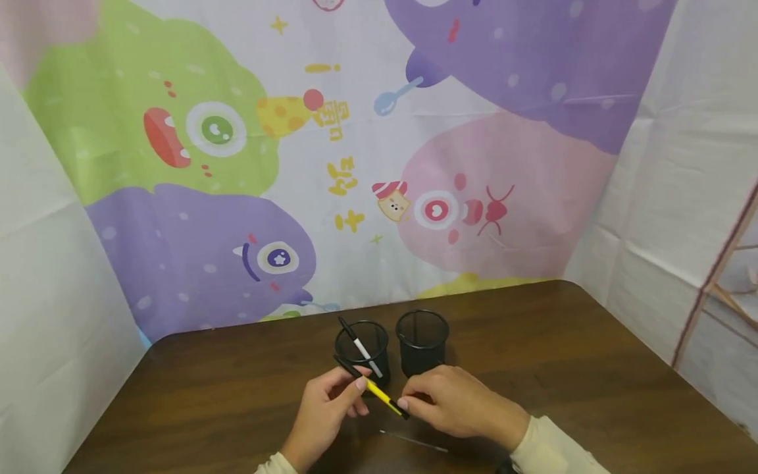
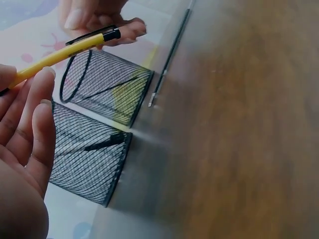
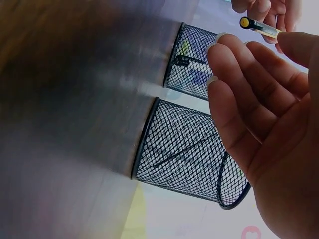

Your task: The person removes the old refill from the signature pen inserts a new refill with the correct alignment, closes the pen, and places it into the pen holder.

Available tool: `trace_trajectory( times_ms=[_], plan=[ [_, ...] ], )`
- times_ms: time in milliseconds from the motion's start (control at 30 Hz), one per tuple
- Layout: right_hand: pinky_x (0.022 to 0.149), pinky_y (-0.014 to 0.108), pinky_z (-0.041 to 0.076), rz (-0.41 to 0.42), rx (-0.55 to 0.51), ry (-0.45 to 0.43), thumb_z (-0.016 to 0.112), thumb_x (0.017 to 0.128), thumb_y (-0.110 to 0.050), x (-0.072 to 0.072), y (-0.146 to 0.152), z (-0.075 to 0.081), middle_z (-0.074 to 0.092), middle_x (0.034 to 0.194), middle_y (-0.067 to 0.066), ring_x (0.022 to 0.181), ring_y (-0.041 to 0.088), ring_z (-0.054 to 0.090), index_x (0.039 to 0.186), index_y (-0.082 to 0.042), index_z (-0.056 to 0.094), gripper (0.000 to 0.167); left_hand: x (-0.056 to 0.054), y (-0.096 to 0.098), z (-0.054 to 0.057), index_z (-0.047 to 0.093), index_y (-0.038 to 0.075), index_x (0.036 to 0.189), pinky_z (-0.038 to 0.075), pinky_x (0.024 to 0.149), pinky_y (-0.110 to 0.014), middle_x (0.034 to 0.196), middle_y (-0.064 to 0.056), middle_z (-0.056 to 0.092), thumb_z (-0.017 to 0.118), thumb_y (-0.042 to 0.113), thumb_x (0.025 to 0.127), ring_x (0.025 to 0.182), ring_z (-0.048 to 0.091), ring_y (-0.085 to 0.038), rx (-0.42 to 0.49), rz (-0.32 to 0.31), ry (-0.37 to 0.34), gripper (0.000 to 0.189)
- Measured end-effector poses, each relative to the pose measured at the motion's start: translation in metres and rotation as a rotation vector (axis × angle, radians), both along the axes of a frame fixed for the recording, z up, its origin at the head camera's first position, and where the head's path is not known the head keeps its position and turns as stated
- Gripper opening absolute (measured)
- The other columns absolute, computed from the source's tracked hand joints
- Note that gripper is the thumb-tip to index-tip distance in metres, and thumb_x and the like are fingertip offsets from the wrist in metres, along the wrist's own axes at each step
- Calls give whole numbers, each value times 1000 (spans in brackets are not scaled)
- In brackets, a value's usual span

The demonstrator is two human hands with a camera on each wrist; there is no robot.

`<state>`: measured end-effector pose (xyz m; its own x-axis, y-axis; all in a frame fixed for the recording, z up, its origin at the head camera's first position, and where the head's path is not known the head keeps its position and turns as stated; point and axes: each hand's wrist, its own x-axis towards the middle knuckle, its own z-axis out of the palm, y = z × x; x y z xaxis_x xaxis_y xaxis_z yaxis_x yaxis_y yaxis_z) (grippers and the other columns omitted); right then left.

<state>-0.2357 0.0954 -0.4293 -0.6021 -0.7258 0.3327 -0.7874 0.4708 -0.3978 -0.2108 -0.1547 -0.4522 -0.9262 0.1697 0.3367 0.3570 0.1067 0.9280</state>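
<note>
My left hand [image 1: 324,403] pinches a yellow pen [image 1: 381,395] with black ends between thumb and fingers, just in front of two black mesh cups. Close to the pen's clip end is my right hand [image 1: 458,401]; in the right wrist view its fingers [image 3: 239,74] are loosely extended, holding nothing. Whether its thumb touches the pen I cannot tell. A black-and-white pen [image 1: 362,349] leans inside the left mesh cup [image 1: 381,329]. Beside it stands the right mesh cup [image 1: 423,359]. On the table below the hands lies a thin pen refill [image 1: 413,441].
The brown wooden table [image 1: 237,395] ends at a printed cartoon cloth [image 1: 355,263] behind the cups. White cloth hangs on both sides, and a wooden frame [image 1: 716,270] shows at the right. A dark object [image 1: 505,467] is partly visible at the bottom edge.
</note>
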Motion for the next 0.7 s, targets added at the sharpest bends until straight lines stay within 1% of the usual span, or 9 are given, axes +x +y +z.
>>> trace_trajectory(
  times_ms=[100, 167, 333, 400, 467, 567, 700],
  plan=[
    [60, 16, 46, -8, 6, 18, 59, 102, -36, 0, 0, 0, 61, 82, -24, 67, -6, 53, 92, -25, 73, 20, -1, -2, 3, 69, -4, 109, 57, 56, -31, 68, -11, 66, 66, 14, 98, 60, 67, -21, 21, 19, 20, 21],
    [60, 16, 46, -6, 9, 22, 59, 102, -37, 1, 0, 0, 62, 82, -23, 68, -6, 54, 93, -25, 73, 20, -1, -4, 4, 69, -5, 109, 57, 56, -30, 70, -14, 66, 66, 13, 98, 60, 66, -21, 36, 33, 23, 21],
    [61, 16, 47, -3, 9, 24, 58, 103, -37, 1, 0, 0, 62, 83, -23, 69, -6, 54, 93, -24, 73, 22, 0, -4, 4, 70, 0, 107, 56, 55, -30, 71, -19, 66, 66, 14, 98, 59, 66, -21, 51, 65, 37, 17],
    [61, 16, 47, -4, 10, 24, 58, 103, -38, 1, 0, 0, 62, 83, -23, 69, -6, 54, 93, -24, 73, 22, -1, -4, 4, 70, 2, 106, 56, 55, -30, 70, -19, 65, 66, 14, 98, 58, 65, -22, 56, 73, 44, 14],
    [61, 16, 47, -5, 12, 25, 58, 103, -38, 1, 1, 0, 62, 83, -23, 69, -6, 54, 93, -24, 73, 23, -1, -3, 5, 70, 3, 105, 56, 54, -31, 70, -20, 65, 66, 14, 98, 57, 65, -22, 60, 82, 54, 13],
    [62, 17, 48, -5, 14, 26, 58, 103, -39, 1, 0, 0, 62, 83, -23, 70, -6, 54, 93, -24, 73, 23, 0, -2, 6, 70, 3, 102, 55, 53, -31, 70, -16, 65, 67, 12, 98, 55, 64, -23, 73, 108, 81, 11],
    [63, 18, 49, -7, 16, 37, 57, 103, -39, 1, 0, 0, 62, 83, -24, 71, -7, 55, 93, -25, 73, 23, 1, -2, 9, 71, 3, 99, 54, 51, -31, 71, -9, 64, 67, 9, 97, 53, 62, -23, 102, 162, 139, 7]
  ],
)
